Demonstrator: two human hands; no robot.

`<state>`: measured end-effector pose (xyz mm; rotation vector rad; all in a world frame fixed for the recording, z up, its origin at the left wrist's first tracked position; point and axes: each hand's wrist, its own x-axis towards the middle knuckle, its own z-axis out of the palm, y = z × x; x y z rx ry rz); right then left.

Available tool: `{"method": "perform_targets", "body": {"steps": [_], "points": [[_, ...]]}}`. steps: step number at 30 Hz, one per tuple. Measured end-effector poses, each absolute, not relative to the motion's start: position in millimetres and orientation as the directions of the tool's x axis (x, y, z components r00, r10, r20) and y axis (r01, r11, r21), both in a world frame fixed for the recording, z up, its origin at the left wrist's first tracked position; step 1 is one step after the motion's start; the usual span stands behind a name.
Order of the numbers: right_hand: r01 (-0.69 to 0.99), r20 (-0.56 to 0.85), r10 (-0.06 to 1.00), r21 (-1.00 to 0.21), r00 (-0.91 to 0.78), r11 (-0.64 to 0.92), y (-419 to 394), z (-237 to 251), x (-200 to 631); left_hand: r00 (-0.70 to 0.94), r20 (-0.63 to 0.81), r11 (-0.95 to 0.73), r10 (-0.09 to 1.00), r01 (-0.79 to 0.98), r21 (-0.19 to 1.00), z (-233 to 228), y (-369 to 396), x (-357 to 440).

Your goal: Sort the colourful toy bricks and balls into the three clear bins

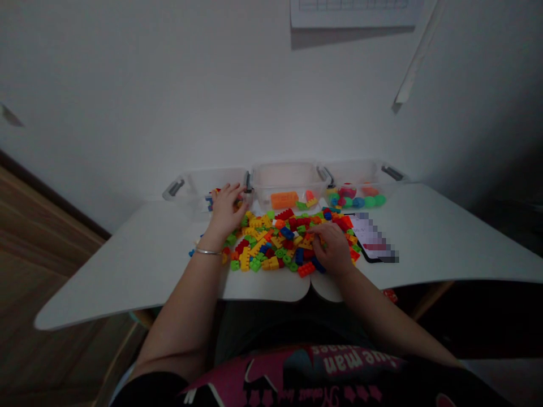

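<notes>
A wide pile of toy building bricks (257, 240) in red, yellow, green, blue and orange lies on the white table. My left hand (228, 208), palm down with its fingers spread, is over the near side of the left clear bin (199, 186); some bricks show around its fingers. On the right part of the pile rests my right hand (333, 249), its fingers bent down among the bricks. Whether a brick is between those fingertips I cannot make out.
The middle clear bin (288, 176) holds an orange block (284, 200) and a few small pieces. Round colored pieces (358, 202) lie in the right clear bin (360, 172). A phone (369, 237) is right of the pile. Behind the bins rises a white wall (254, 102).
</notes>
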<state>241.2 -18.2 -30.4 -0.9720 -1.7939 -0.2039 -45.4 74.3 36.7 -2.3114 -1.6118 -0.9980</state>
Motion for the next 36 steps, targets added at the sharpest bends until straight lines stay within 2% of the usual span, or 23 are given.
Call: {"method": "perform_targets", "body": {"steps": [4, 8, 11, 15, 21, 30, 36], "points": [[0.693, 0.818, 0.564, -0.34, -0.116, 0.635, -16, -32, 240, 0.32, 0.607, -0.53, 0.727, 0.824, 0.2, 48, 42, -30], [0.698, 0.807, 0.579, -0.347, -0.118, 0.626, -16, -34, 240, 0.546, 0.42, -0.641, 0.725, 0.758, 0.119, 46, -2, -5], [0.704, 0.784, 0.609, -0.365, -0.12, 0.609, -17, -34, 240, 0.611, 0.297, -0.656, 0.733, 0.751, 0.074, 38, -24, 9], [0.701, 0.779, 0.617, -0.375, -0.117, 0.607, -17, -34, 240, 0.622, 0.203, -0.639, 0.757, 0.769, 0.025, 28, -31, 16], [0.699, 0.803, 0.581, -0.34, -0.132, 0.629, -16, -32, 239, 0.609, 0.198, -0.601, 0.768, 0.792, -0.104, 22, -29, 19], [0.691, 0.797, 0.591, -0.357, -0.126, 0.628, -17, -31, 239, 0.59, 0.211, -0.583, 0.78, 0.806, -0.101, 20, -32, 28], [0.7, 0.784, 0.608, -0.363, -0.128, 0.615, -17, -33, 240, 0.542, 0.266, -0.551, 0.797, 0.833, -0.047, 16, -28, 27]]}}
